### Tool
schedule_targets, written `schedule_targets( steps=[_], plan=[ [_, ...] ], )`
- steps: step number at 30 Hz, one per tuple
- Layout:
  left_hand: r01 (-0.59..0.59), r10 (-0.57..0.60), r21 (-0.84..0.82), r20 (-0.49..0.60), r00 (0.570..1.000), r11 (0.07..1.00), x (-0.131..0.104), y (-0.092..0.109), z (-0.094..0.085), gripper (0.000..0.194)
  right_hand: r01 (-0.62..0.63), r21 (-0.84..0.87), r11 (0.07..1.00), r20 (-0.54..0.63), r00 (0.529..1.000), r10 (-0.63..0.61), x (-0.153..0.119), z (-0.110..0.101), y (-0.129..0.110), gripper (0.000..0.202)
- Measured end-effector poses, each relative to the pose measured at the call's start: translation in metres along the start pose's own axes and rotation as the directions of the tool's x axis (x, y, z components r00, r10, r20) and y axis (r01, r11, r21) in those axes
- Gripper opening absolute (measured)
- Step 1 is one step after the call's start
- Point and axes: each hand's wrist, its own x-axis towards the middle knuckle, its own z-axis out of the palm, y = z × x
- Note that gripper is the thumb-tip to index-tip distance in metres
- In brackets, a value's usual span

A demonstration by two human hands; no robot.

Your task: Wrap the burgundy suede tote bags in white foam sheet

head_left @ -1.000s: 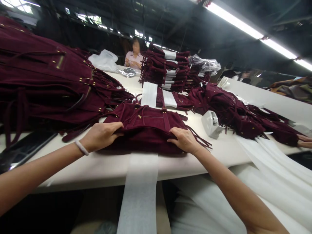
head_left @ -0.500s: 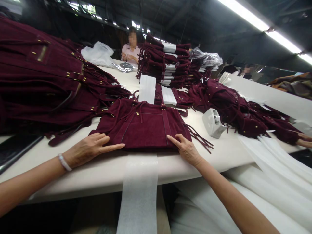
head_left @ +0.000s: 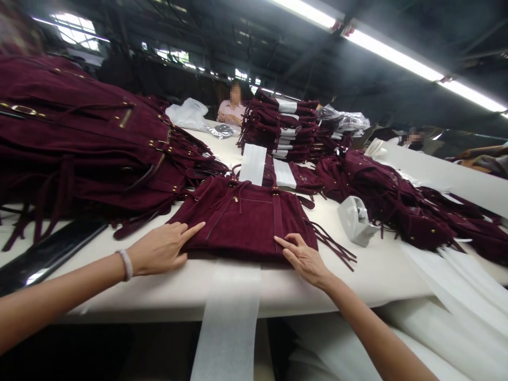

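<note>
Now | burgundy bag (head_left: 242, 219) flat between hands | left hand (head_left: 161, 247), right hand (head_left: 305, 258): grip open, fingertips touching bag's near corners

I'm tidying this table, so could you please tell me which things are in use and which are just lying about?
In use:
left hand and right hand, flat on the near edge of the bag
white strip under the bag

Lying about:
heap of bags on the left
stack of bags behind
tape holder
plastic sheets
</note>
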Motion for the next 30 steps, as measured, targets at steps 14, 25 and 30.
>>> schedule_targets(
  steps=[14, 25, 30],
  plan=[
    [-0.297, 0.279, -0.067, -0.197, 0.940, 0.952, 0.103, 0.028, -0.024, 0.042, -0.105, 0.027, 0.994, 0.039, 0.994, 0.104, 0.021, 0.007, -0.006, 0.062],
    [-0.447, 0.455, -0.501, -0.115, 0.883, 0.741, 0.080, 0.018, 0.012, 0.056, -0.122, 0.687, 0.717, -0.388, 0.772, 0.503, 0.019, 0.040, 0.030, 0.047],
    [-0.372, 0.419, -0.587, -0.061, 0.906, 0.719, 0.082, 0.018, 0.011, 0.051, -0.096, 0.011, 0.995, -0.677, 0.732, 0.078, 0.037, 0.050, 0.020, 0.035]
  ],
)
